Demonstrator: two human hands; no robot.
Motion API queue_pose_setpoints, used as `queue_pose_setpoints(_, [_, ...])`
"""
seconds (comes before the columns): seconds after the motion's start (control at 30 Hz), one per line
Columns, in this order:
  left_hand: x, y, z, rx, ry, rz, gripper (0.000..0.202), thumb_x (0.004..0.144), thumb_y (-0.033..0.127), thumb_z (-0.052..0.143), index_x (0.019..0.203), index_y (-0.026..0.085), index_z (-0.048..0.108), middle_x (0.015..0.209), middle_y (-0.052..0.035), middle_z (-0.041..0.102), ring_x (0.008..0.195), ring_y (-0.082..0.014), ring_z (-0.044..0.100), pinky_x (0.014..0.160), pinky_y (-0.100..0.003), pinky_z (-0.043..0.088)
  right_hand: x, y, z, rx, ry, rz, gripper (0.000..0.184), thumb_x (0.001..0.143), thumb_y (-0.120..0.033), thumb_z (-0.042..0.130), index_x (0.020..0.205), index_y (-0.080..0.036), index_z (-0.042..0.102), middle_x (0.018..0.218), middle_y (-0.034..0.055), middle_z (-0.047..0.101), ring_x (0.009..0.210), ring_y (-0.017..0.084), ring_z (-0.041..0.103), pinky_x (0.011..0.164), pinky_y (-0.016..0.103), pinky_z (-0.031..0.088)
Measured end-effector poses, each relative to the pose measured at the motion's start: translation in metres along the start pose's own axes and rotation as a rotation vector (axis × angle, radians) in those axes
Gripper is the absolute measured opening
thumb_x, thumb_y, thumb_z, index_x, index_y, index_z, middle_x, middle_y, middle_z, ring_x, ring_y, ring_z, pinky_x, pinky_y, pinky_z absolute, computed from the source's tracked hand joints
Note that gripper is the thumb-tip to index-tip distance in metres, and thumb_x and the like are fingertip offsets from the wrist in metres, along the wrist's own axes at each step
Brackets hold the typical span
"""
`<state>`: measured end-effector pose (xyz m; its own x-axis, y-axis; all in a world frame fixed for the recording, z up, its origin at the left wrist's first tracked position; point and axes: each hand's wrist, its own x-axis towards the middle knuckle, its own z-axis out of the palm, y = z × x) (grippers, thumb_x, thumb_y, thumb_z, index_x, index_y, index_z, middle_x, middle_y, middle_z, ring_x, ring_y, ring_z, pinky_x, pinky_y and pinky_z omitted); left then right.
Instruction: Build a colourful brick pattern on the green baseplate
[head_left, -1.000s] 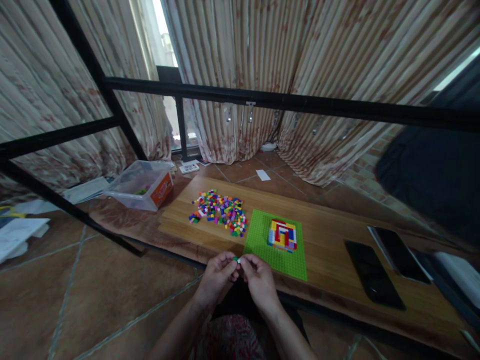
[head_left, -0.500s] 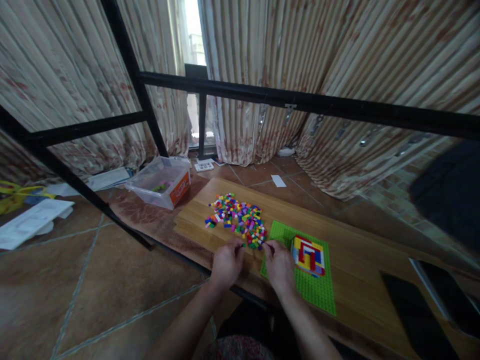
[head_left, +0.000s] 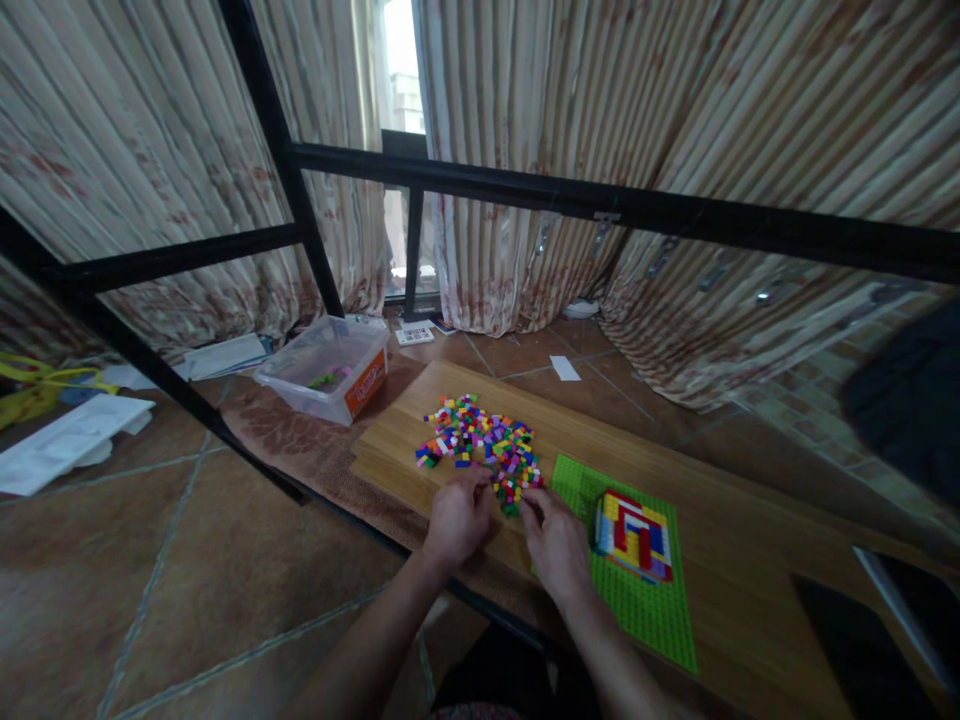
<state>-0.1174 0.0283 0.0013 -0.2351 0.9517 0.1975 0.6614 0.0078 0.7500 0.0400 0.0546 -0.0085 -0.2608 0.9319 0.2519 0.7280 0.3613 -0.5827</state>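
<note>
Rummaging at 6 o'clock of the multicoloured plastic brick pile [head_left: 482, 445], left hand [head_left: 457, 520] and right hand [head_left: 556, 545] sit close together, grips unclear; next probably needs a fine pinch.

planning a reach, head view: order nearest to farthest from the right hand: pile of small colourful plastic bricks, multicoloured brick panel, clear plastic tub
From the right hand:
1. Pile of small colourful plastic bricks, at its fingertips.
2. Multicoloured brick panel, just right.
3. Clear plastic tub, far left.

Dim daylight enters through the curtain gap [head_left: 401, 70], blown out white; edges bend and blur softly.
</note>
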Motion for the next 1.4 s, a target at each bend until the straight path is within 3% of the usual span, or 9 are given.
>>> queue_pose_setpoints(0.23, [0.058, -0.004, -0.017, 0.259, 0.095, 0.061, 0.024, 0.087, 0.021, 0.047, 0.105, 0.021, 0.064, 0.102, -0.0053, 0.067, 0.091, -0.0183, 0.063, 0.083, -0.03, 0.049, -0.005, -0.011, -0.004, 0.179, 0.06, -0.032, 0.019, 0.089, -0.021, 0.045, 0.093, -0.021, 0.064, 0.094, 0.005, 0.065, 0.087, 0.018, 0.061, 0.079, 0.029, 0.045])
queue_pose_setpoints(0.4, [0.113, 0.006, -0.002, 0.583, -0.055, 0.179, 0.025, 0.084, 0.02, 0.049, 0.102, 0.017, 0.066, 0.106, -0.0098, 0.065, 0.104, -0.0208, 0.059, 0.095, -0.031, 0.043, -0.021, -0.018, -0.009, 0.299, 0.079, -0.042, 0.02, 0.09, -0.018, 0.045, 0.093, -0.021, 0.064, 0.096, 0.0047, 0.065, 0.089, 0.017, 0.061, 0.08, 0.028, 0.047])
queue_pose_setpoints(0.57, [0.134, 0.008, 0.008, 0.64, -0.134, 0.191, 0.022, 0.082, 0.022, 0.05, 0.089, 0.013, 0.069, 0.094, -0.0131, 0.068, 0.094, -0.0235, 0.063, 0.091, -0.035, 0.045, -0.042, -0.017, -0.026, 0.335, 0.083, -0.036, 0.021, 0.09, -0.017, 0.046, 0.096, -0.023, 0.066, 0.094, 0.0036, 0.065, 0.087, 0.015, 0.062, 0.078, 0.026, 0.048])
queue_pose_setpoints(0.77, [0.119, 0.006, -0.005, 0.557, -0.084, 0.214, 0.023, 0.085, 0.029, 0.048, 0.091, 0.017, 0.067, 0.093, -0.0094, 0.069, 0.093, -0.022, 0.063, 0.084, -0.031, 0.047, -0.068, -0.015, -0.055, 0.359, 0.094, 0.028, 0.021, 0.091, -0.02, 0.047, 0.095, -0.023, 0.067, 0.089, 0.0029, 0.066, 0.083, 0.014, 0.063, 0.073, 0.023, 0.05])
queue_pose_setpoints(0.83, [0.102, 0.008, -0.008, 0.407, -0.047, 0.158, 0.022, 0.083, 0.031, 0.05, 0.091, 0.019, 0.067, 0.086, -0.0058, 0.07, 0.084, -0.0207, 0.064, 0.077, -0.029, 0.048, -0.075, -0.012, -0.064, 0.363, 0.117, 0.054, 0.021, 0.091, -0.022, 0.047, 0.095, -0.024, 0.067, 0.089, 0.0031, 0.066, 0.083, 0.014, 0.063, 0.073, 0.023, 0.05])
queue_pose_setpoints(0.93, [0.069, 0.022, -0.003, 0.066, -0.135, 0.128, 0.02, 0.082, 0.033, 0.052, 0.087, 0.019, 0.066, 0.078, -0.0016, 0.069, 0.072, -0.0164, 0.064, 0.068, -0.026, 0.049, -0.084, -0.002, -0.077, 0.373, 0.163, 0.108, 0.022, 0.091, -0.026, 0.047, 0.095, -0.025, 0.068, 0.092, 0.0042, 0.067, 0.086, 0.016, 0.063, 0.075, 0.025, 0.051])
queue_pose_setpoints(1.13, [0.016, 0.079, 0.042, -0.327, -0.285, 0.209, 0.016, 0.082, 0.029, 0.055, 0.088, 0.019, 0.066, 0.084, -0.0001, 0.07, 0.077, -0.0131, 0.064, 0.073, -0.025, 0.052, -0.093, 0.038, -0.106, 0.361, 0.349, 0.271, 0.023, 0.089, -0.036, 0.051, 0.092, -0.022, 0.068, 0.093, 0.0064, 0.067, 0.088, 0.019, 0.062, 0.079, 0.031, 0.05])
queue_pose_setpoints(1.27, [0.012, 0.102, 0.073, -0.278, -0.338, 0.272, 0.027, 0.085, 0.028, 0.054, 0.109, 0.023, 0.065, 0.1, -0.0007, 0.072, 0.085, -0.0141, 0.065, 0.08, -0.027, 0.052, -0.099, 0.057, -0.122, 0.373, 0.469, 0.371, 0.026, 0.086, -0.04, 0.054, 0.087, -0.019, 0.068, 0.089, 0.0069, 0.066, 0.083, 0.019, 0.062, 0.073, 0.03, 0.05])
queue_pose_setpoints(1.4, [0.015, 0.112, 0.088, -0.099, -0.317, 0.406, 0.024, 0.087, 0.026, 0.053, 0.106, 0.025, 0.067, 0.106, -0.0014, 0.071, 0.097, -0.0177, 0.062, 0.093, -0.034, 0.046, -0.108, 0.065, -0.128, 0.382, 0.481, 0.422, 0.027, 0.084, -0.041, 0.055, 0.088, -0.018, 0.068, 0.091, 0.0073, 0.067, 0.085, 0.02, 0.063, 0.074, 0.03, 0.05])
